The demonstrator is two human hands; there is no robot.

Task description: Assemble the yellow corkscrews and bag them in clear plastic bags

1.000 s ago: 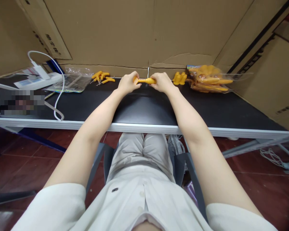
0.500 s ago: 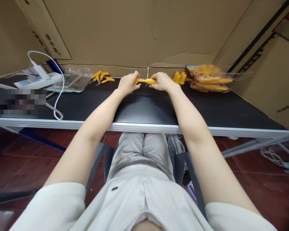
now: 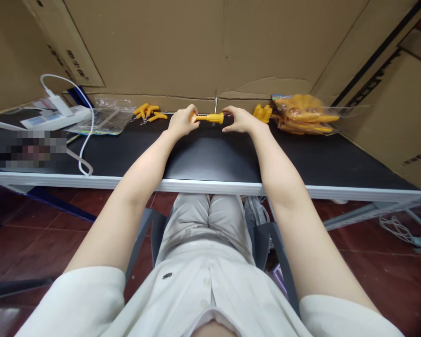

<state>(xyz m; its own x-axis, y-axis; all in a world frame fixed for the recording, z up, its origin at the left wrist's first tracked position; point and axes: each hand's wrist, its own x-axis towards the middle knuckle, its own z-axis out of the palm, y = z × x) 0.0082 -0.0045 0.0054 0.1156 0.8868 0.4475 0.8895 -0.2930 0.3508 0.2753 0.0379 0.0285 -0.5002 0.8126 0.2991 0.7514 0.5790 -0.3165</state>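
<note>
Black bench [image 3: 210,157] with pale metal edge [image 3: 210,186]; cardboard wall [image 3: 161,47] behind; red tiled floor [image 3: 372,271]; left hand [image 3: 181,123] pinching yellow ribbed plastic piece [image 3: 212,119] over bench, left end hidden in grip; right hand [image 3: 241,120] spread, just beside flared end; pixelated patch [image 3: 33,149] at left unreadable.

No wording can be read with certainty. Dark characters [image 3: 76,64] are printed aslant on the left cardboard [image 3: 65,35], and black print [image 3: 367,86] is borne by the right cardboard [image 3: 402,103]; both are too blurred.

Even light, soft glare on the black tabletop [image 3: 210,161], wide-angle stretching toward the edges
</note>
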